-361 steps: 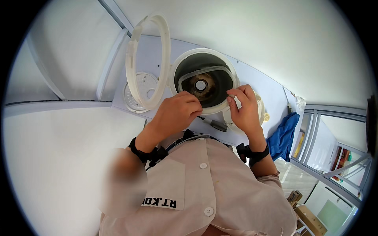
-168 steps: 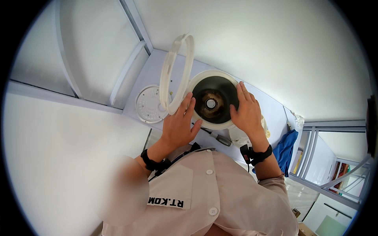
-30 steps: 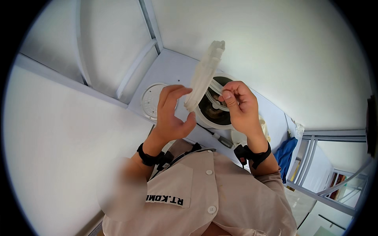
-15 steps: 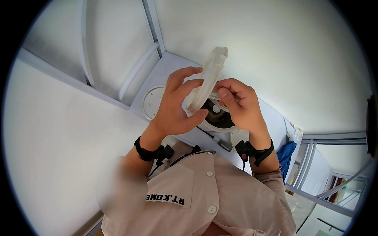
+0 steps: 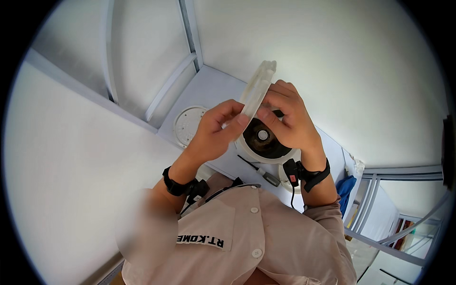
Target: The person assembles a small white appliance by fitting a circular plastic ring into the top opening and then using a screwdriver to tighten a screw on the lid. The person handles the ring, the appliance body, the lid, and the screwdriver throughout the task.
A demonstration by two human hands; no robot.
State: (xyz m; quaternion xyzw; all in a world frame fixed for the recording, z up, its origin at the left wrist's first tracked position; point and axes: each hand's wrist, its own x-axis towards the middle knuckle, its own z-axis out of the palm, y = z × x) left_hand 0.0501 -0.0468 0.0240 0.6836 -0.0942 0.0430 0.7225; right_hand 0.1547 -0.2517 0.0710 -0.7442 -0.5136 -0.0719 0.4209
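A pale, translucent plastic ring-shaped part is held up nearly edge-on, tilted to the upper right. My left hand pinches its lower left side between thumb and fingers. On the other side my right hand grips it, with bent fingers and the thumb near its lower edge. Below the hands stands a round white housing, its dark inside showing a small round metal piece at the centre. My right hand hides part of that housing. A screwdriver with a grey handle lies in front of it.
A flat white disc with small holes lies on the pale table, left of the housing. Another small white round part is partly covered by my right wrist. Blue cloth hangs at the right edge. Walls rise behind and left.
My left hand has closed from spread fingers to a pinch on the plastic part. My right hand has moved up along it, and the part stands slightly farther right, uncovering more of the housing.
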